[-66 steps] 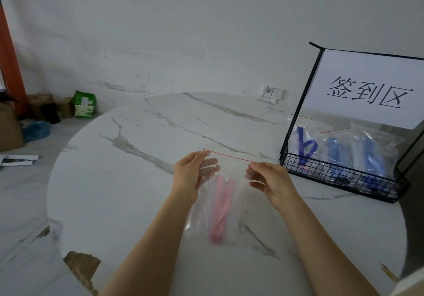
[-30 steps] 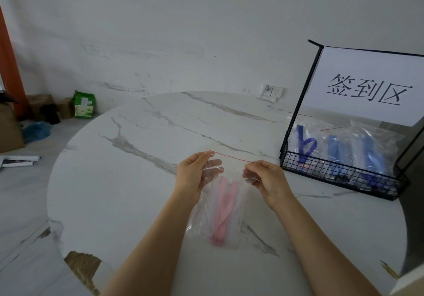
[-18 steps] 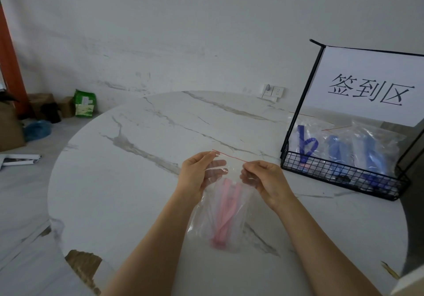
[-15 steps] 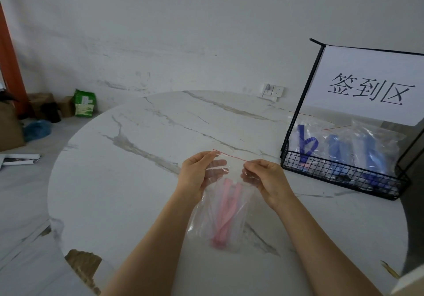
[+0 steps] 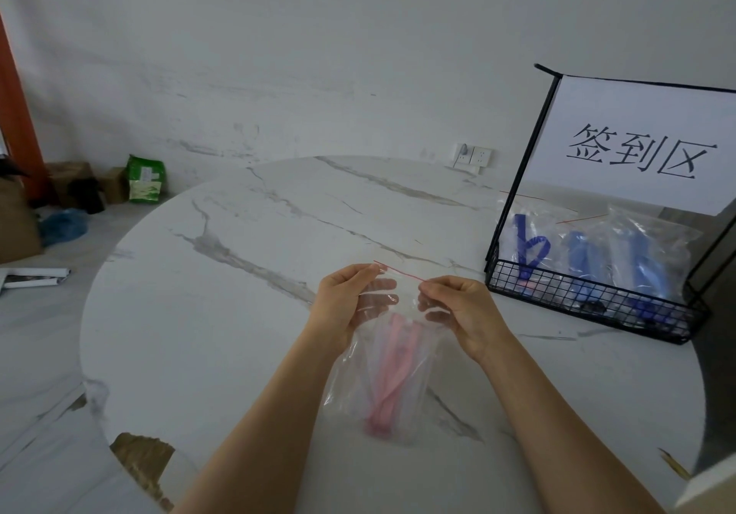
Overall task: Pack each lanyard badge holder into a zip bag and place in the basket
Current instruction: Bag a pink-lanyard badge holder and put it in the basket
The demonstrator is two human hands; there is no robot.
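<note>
A clear zip bag (image 5: 358, 386) with a red zip line hangs above the round marble table (image 5: 199, 314). Inside it lies a pink lanyard badge holder (image 5: 392, 374). My left hand (image 5: 344, 300) pinches the left end of the zip strip. My right hand (image 5: 458, 310) pinches the strip close to the left hand, at its right part. The black wire basket (image 5: 589, 306) stands at the right on the table. It holds several zip bags with blue lanyards (image 5: 529, 250).
A white sign with black characters (image 5: 637, 147) is fixed to the basket's tall frame. Cardboard boxes (image 5: 16, 226), a green packet (image 5: 144, 178) and a blue bag lie on the floor at the left. A wall socket (image 5: 474, 155) sits behind the table.
My right hand has slid left along the red zip strip toward my left hand. The stretch of strip between the hands is shorter. The bag hangs in about the same place.
</note>
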